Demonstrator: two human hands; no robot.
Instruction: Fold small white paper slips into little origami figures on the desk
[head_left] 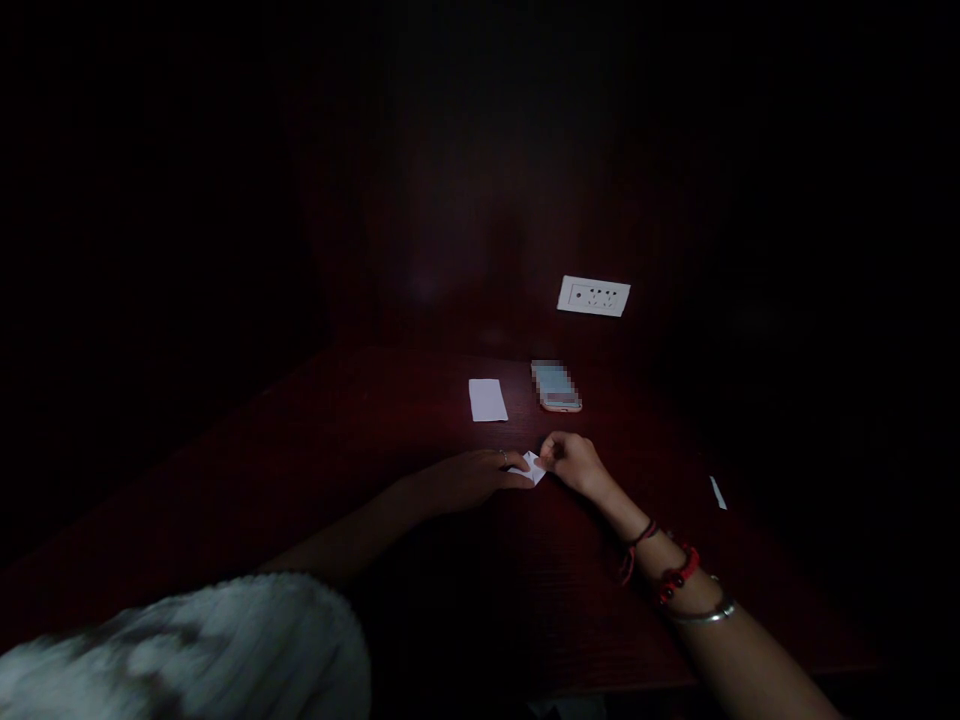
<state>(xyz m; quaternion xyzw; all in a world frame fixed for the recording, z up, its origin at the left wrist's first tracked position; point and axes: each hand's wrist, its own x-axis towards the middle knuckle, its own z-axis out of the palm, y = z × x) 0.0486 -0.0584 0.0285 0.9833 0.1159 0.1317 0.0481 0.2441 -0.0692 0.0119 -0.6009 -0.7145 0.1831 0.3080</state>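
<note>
The table with a smooth top (360,430) is dark red. The small folded paper (533,466) is white, as is the flat rectangular paper sheet (488,400) on the far side. The far rectangular wall socket plate (594,296) is white with dark holes. The beaded bracelet (681,573) on the right is red, and the smooth metal bangle (706,614) silver.
</note>
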